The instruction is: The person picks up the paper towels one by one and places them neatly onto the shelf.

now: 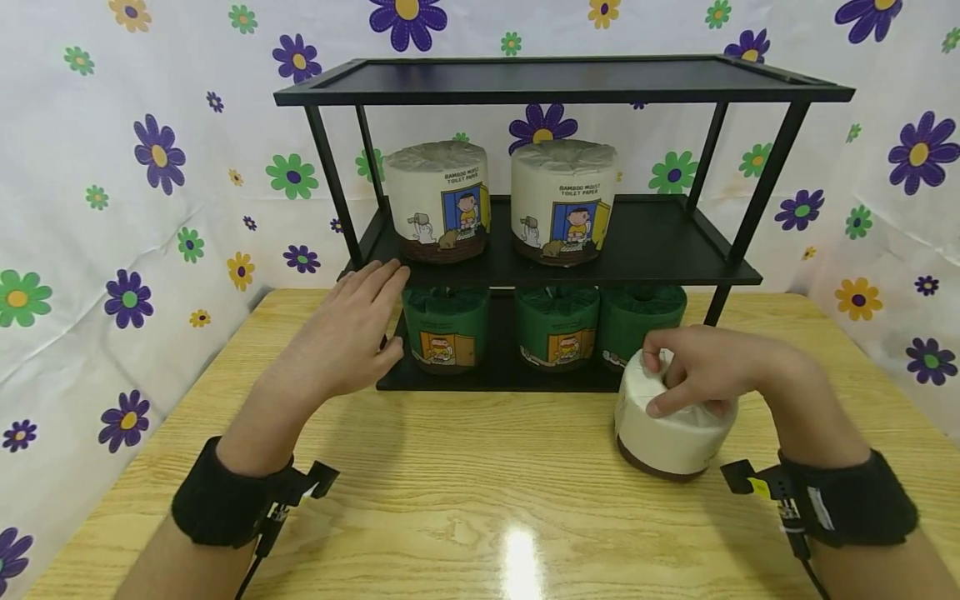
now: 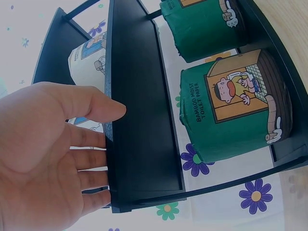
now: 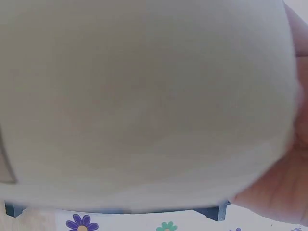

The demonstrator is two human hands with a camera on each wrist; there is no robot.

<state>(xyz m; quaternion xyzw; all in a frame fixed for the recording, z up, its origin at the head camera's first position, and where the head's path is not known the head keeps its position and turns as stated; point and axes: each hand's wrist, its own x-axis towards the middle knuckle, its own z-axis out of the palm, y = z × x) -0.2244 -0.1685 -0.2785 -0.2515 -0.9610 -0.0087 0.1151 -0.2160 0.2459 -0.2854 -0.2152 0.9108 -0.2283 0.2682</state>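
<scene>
My right hand grips a white-wrapped toilet paper roll from above, its fingers and thumb at the top around the core. The roll is tilted, in front of the right end of the black shelf rack. In the right wrist view, the white wrapper fills most of the picture, blurred. My left hand touches the front edge of the middle shelf at its left corner. Its fingers are straight, and the left wrist view shows the thumb lying over the shelf edge.
Two white toilet paper rolls stand on the middle shelf. Green rolls stand on the bottom shelf. The top shelf overhangs them on thin posts. Wooden tabletop lies in front; flowered cloth hangs behind.
</scene>
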